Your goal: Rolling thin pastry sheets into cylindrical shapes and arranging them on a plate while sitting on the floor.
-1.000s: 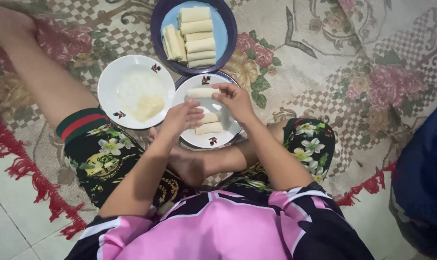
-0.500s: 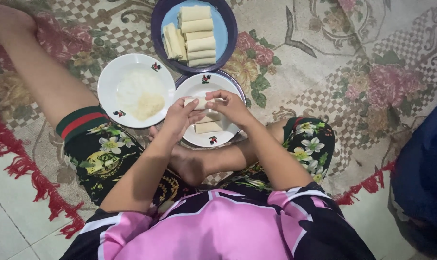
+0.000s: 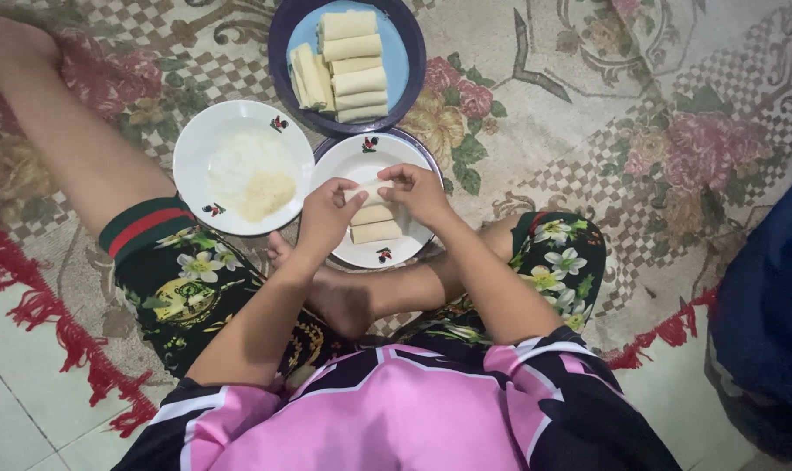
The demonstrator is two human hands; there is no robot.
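My left hand [image 3: 328, 215] and my right hand [image 3: 416, 190] meet over a white plate [image 3: 357, 159] and together pinch a pale rolled wrapper [image 3: 367, 191]. Two more pale rolls [image 3: 376, 223] lie on that plate just below the hands. To the left stands a white bowl [image 3: 202, 148] with a white and yellowish filling [image 3: 254, 179]. Beyond the plate, a dark blue plate [image 3: 413, 61] carries several finished rolls [image 3: 354, 61] stacked side by side.
I sit cross-legged on a floral carpet [image 3: 640, 131] with a red fringe [image 3: 64, 349]; tiled floor [image 3: 12, 410] lies at the lower left. My floral-trousered knees flank the plates. A dark blue cloth shape [image 3: 766, 296] fills the right edge.
Both hands have drawn together over the white plate and now pinch the roll between their fingertips; the plates and bowl have stayed put.
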